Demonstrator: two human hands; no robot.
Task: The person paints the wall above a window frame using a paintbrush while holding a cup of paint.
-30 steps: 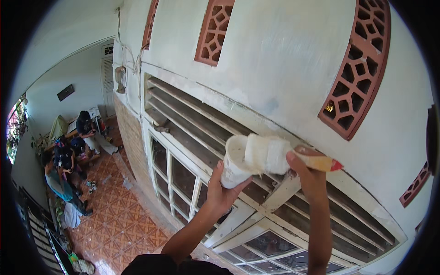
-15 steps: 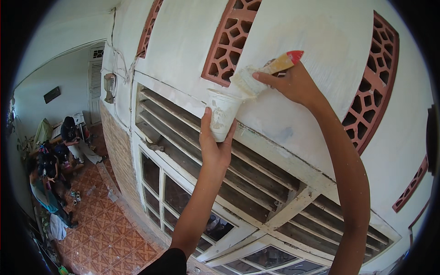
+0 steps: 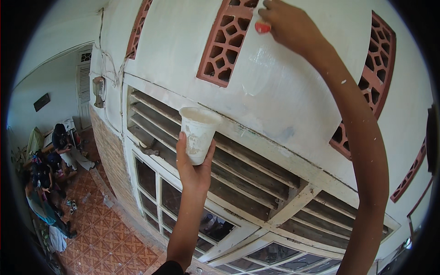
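My left hand [image 3: 195, 172] is wrapped round the lower part of a white plastic cup [image 3: 198, 133], held upright before the slatted vents. Paint smears mark the cup's side. Raised high at the top of the view, my right hand [image 3: 288, 25] grips a paintbrush [image 3: 262, 28]; only the red end of its handle shows, and the bristles are hidden. This hand is close to the white wall [image 3: 293, 82], beside a reddish lattice vent block [image 3: 227, 46]. Wet-looking white streaks shine on the wall below the brush.
Slatted wooden vents [image 3: 256, 192] and white-framed windows [image 3: 169, 197] lie below the wall. Another lattice block [image 3: 378, 68] is on the right. Far down at left, several people [image 3: 46, 174] are gathered on a patterned tile floor [image 3: 105, 233].
My right hand has lifted the brush away from the cup, up to the wall near the top. My left hand has moved the cup down and left.
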